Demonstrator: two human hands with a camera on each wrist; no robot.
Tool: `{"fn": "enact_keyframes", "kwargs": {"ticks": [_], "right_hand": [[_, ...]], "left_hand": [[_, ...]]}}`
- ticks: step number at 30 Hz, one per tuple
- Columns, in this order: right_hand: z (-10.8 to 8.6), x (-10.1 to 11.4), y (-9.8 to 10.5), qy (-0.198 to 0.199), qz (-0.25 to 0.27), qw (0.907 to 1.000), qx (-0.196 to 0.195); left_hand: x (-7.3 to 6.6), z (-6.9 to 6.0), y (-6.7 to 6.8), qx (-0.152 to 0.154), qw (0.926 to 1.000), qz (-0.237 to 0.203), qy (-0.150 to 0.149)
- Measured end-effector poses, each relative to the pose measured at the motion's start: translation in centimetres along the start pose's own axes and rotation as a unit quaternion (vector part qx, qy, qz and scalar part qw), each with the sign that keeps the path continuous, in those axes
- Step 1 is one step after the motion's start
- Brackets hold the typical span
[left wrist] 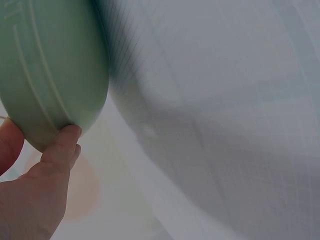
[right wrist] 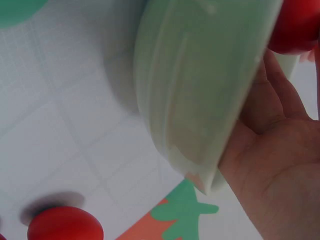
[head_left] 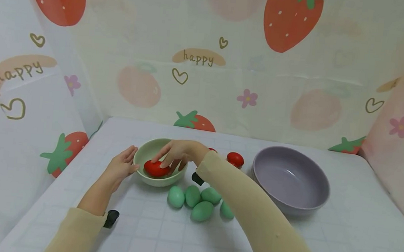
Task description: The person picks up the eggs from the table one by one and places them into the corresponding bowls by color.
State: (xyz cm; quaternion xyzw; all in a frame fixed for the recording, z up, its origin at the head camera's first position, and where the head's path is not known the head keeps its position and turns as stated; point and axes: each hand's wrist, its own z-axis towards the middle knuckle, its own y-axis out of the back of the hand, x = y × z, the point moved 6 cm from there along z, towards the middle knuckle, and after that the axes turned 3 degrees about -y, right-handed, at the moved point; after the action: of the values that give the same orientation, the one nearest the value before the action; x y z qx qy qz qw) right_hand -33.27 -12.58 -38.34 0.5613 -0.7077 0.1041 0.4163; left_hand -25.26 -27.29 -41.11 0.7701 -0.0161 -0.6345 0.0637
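Observation:
A pale green bowl [head_left: 157,182] stands on the table between my hands. My left hand [head_left: 120,169] is at the bowl's left side, its fingers fairly straight against the wall; in the left wrist view fingertips touch the outside of the bowl [left wrist: 60,65], with the thumb near the rim. Reaching over the right rim, my right hand [head_left: 178,154] holds a glossy red egg [head_left: 155,169] from above, inside the bowl. The right wrist view shows part of that red egg [right wrist: 297,27] beyond the rim; the fingertips are partly hidden.
Several green eggs [head_left: 176,197] lie in front and to the right of the bowl, one partly behind the right sleeve. More red eggs [head_left: 235,159] lie behind the right forearm. A larger purple-grey bowl [head_left: 287,179] stands at the right. A printed cloth [head_left: 274,80] closes off the back.

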Motion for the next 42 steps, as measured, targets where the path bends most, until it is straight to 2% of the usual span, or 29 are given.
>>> {"fn": "enact_keyframes", "kwargs": {"ticks": [4, 15, 27, 32, 42], "right_hand": [[0.5, -0.3, -0.3, -0.007, 0.000, 1.0000, 0.002], [1.8, -0.8, -1.0, -0.037, -0.026, 0.9983, -0.037], [2.5, -1.4, -1.4, -0.046, 0.055, 0.9970, -0.030], [2.6, -1.3, -1.4, -0.049, 0.066, 0.9958, -0.041], [2.6, -0.9, -1.4, -0.074, 0.036, 0.9945, -0.066]], "left_hand": [[0.0, 0.1, 0.0, -0.003, 1.0000, 0.005, 0.003], [0.2, 0.2, -0.1, -0.011, 0.9999, 0.007, 0.010], [0.2, 0.1, -0.2, -0.014, 0.9998, 0.011, 0.007], [0.1, 0.1, -0.2, -0.014, 0.9998, 0.009, 0.007], [0.0, 0.1, -0.1, -0.011, 0.9999, 0.000, 0.004]]}}
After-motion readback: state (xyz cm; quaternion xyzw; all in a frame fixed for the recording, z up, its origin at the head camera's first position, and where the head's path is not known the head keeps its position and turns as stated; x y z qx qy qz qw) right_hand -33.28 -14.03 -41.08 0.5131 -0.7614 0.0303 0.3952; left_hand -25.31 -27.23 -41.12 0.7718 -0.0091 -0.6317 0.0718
